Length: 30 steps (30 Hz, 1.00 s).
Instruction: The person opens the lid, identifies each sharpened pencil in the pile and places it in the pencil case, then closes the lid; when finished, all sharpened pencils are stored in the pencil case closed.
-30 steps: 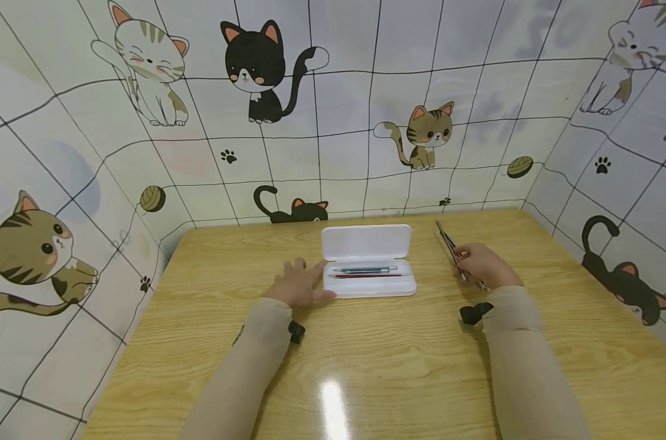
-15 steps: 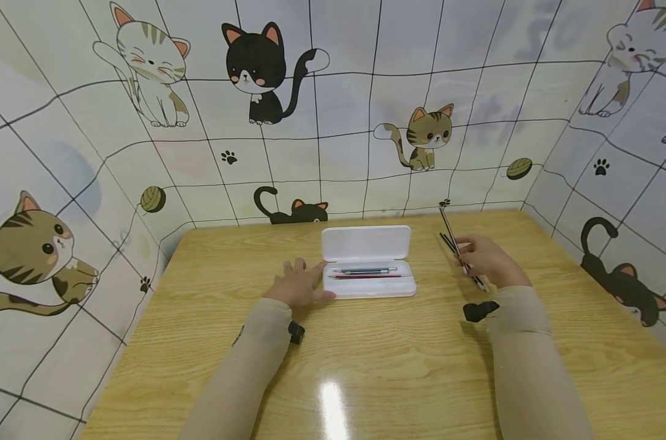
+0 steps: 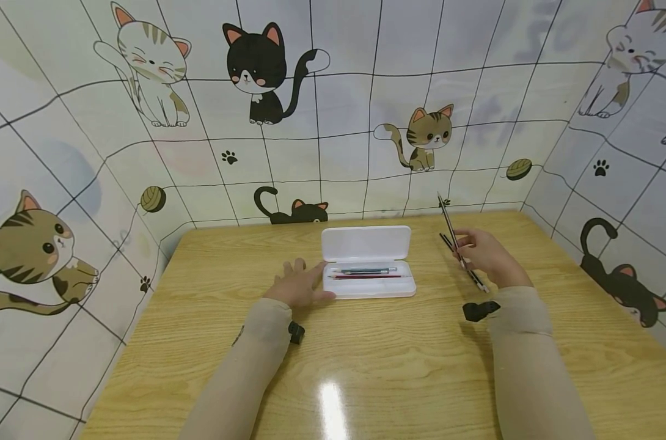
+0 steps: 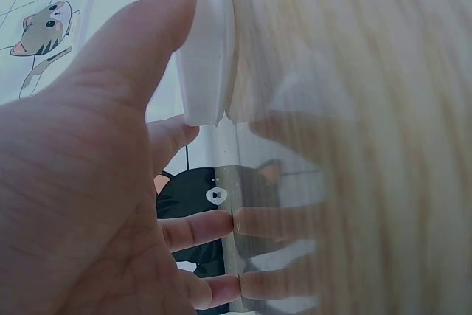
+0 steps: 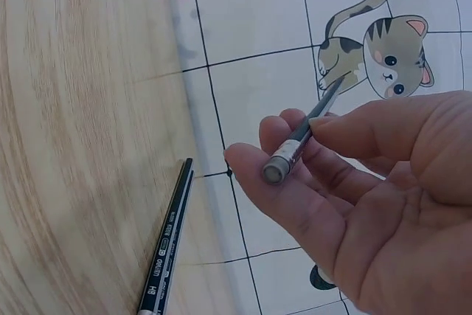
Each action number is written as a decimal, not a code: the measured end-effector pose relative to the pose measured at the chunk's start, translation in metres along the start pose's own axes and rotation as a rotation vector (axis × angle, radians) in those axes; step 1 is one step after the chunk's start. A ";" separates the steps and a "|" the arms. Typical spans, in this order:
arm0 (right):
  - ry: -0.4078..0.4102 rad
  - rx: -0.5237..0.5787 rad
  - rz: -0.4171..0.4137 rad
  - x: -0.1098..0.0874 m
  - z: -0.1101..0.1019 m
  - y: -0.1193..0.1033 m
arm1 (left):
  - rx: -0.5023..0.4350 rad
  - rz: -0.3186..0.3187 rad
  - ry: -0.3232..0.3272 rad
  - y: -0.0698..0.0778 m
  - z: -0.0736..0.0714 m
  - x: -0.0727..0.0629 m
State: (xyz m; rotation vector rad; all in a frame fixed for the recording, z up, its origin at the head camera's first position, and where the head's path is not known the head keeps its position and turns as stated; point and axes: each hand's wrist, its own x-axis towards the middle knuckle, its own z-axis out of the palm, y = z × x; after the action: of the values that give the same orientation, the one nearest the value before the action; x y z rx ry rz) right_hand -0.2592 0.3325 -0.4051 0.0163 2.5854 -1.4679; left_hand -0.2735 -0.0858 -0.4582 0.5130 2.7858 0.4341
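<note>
A white plastic pencil case (image 3: pixel 366 243) stands with its lid raised on the table. Several pencils (image 3: pixel 366 277) lie lengthwise in its tray, one of them red. My left hand (image 3: pixel 297 285) has its fingers spread, the thumb and index finger touching the case's left end; the other fingertips rest on the tabletop. My right hand (image 3: pixel 487 253) pinches a dark pencil (image 5: pixel 302 136) between thumb and fingers, its grey eraser end toward the wrist camera. The held pencil tilts up and away, off the table. Below that hand, black pencils (image 5: pixel 168 237) marked HB lie on the wood.
The wooden table (image 3: pixel 388 366) reaches back to a wall cover (image 3: pixel 344 104) printed with cats and grid lines, which also runs along both sides. A black wrist camera (image 3: pixel 480 311) sits on the right wrist, another camera (image 3: pixel 296 332) on the left.
My right hand has lifted one pencil off the bunch and raised it slightly, its far tip now higher. The other black pencils stay on the table. My left hand has not moved.
</note>
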 end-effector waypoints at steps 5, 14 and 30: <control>0.018 -0.011 -0.035 0.002 0.001 0.000 | -0.009 -0.006 -0.003 0.001 0.000 0.000; 0.056 0.004 -0.080 -0.001 0.004 -0.005 | -0.020 -0.008 -0.003 0.002 -0.001 -0.001; 0.166 -0.087 -0.204 0.000 0.011 -0.020 | -0.020 -0.010 -0.002 0.002 -0.001 -0.002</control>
State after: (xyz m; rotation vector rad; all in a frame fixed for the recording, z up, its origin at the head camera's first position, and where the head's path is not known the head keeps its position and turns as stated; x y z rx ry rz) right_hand -0.2598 0.3128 -0.3939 -0.1476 2.8567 -1.4738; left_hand -0.2712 -0.0852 -0.4560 0.4948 2.7783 0.4590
